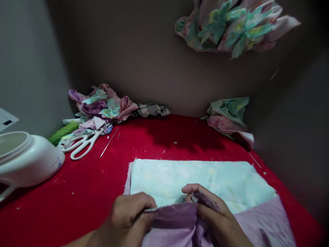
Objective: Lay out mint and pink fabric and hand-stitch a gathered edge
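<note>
Red cloth (180, 132) lies under all items. Left to right: paper sheet (6, 120), print unreadable; white tub (28, 159); scissors (82, 144); needle (109, 142); left hand (127, 216) and right hand (216, 216), each pinching mauve fabric (174, 218) between thumb and fingers, at the near edge of a flat pale green panel (195, 180). Crumpled floral scraps (102, 104) sit against the wall (128, 51).

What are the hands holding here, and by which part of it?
The left hand and the right hand each pinch the upper edge of a mauve fabric fold, one at either side.
</note>
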